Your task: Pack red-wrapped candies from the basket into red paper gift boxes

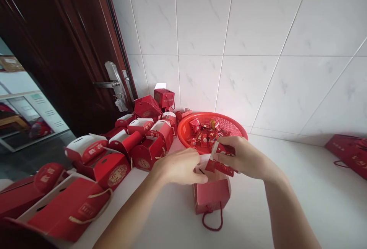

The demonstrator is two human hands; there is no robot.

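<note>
Here's the small red box [212,197], standing open just on the near side of the orange-red basket, its dark red cord [222,220] looping down onto the white tabletop [329,203]. The left hand [180,167] has it, fingers curled over the upper edge on the box's left, thumb pressed near the opening. And the right hand [243,157], just in front of the basket, is pinching a red printed piece [222,151] between thumb and fingers, right above that opening; packet or flap, I can't tell, as the fingers cover much of it. Into the basket [229,121] itself: red wrapped packets [203,139], a loose heap. Left of the basket it's crowded, red gift boxes [116,172] bunched and stacked, many gaping, some with pale rope handles. Well right of the basket lies a dark red item [346,153]. Behind the basket, white tiled wall [200,16]; far left, a dark wooden door [65,50].
</note>
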